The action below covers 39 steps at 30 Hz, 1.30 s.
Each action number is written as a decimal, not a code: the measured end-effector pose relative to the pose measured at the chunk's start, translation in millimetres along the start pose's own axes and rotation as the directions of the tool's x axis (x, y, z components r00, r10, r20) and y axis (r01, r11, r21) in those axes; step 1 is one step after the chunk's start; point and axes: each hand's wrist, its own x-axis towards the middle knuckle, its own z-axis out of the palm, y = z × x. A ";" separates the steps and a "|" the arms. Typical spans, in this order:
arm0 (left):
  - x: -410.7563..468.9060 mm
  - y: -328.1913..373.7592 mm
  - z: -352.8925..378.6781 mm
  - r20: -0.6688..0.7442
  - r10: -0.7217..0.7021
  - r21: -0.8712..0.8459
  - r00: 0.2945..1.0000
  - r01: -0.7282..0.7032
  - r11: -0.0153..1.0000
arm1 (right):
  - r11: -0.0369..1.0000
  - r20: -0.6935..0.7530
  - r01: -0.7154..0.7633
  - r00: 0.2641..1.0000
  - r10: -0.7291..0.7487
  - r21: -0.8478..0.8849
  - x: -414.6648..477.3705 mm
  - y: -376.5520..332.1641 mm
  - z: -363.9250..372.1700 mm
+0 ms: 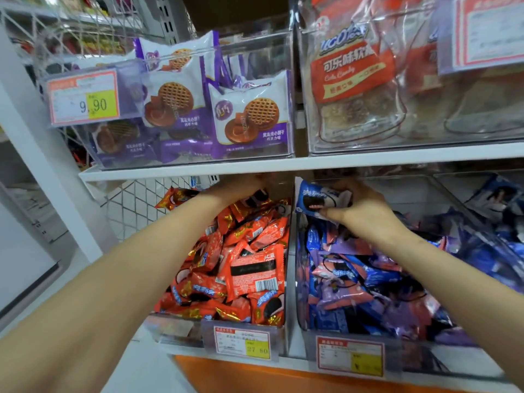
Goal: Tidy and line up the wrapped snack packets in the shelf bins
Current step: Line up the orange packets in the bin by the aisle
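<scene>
My right hand [365, 214] clamps its fingers [330, 213] on a blue packet [313, 199] at the back of the right bin [419, 350]. My left hand [241, 186] reaches over heaped red packets [246, 251], its fingers hidden, grip unclear. Nudging the heap could spill packets across the divider [291, 279].

Both arms are bare along all that shows (from the picture's lower corners up to the wrists). The left arm [113, 273] is smooth and even, slimmer toward the wrist. The right arm [453, 268] carries a few small dark specks on its upper side just behind the wrist. The left grip [241, 186] is bare too, only its back showing, the fingers lost in shadow. The right grip [361, 212] is bare, with plain knuckles and a short, plain thumbnail [324, 214].
</scene>
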 end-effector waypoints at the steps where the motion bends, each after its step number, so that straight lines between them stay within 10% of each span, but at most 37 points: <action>1: 2.3 0.5 0.8 0.031 0.037 0.108 0.999 -0.041 0.993 | 1.000 0.003 0.007 1.000 -0.007 -0.006 -0.2 0.2 -1.1; 11: 23.8 4.3 20.1 0.273 -0.042 0.630 0.961 -0.146 0.763 | 0.999 -0.035 0.052 0.998 -0.051 0.015 1.9 2.8 -9.8; 22: -12.9 22.0 4.6 -0.116 0.119 -0.205 0.986 -0.141 0.969 | 0.987 -0.174 0.143 0.976 -0.129 0.070 4.4 6.8 -4.0; 28: -15.5 41.7 25.4 0.047 0.246 -0.054 0.968 -0.243 0.968 | 0.942 0.057 0.005 0.998 -0.026 0.334 2.8 2.6 -4.1; 39: -22.2 37.6 22.3 0.067 0.283 -0.295 0.957 -0.252 0.922 | 0.987 0.015 0.161 0.987 -0.162 0.029 2.2 17.5 5.4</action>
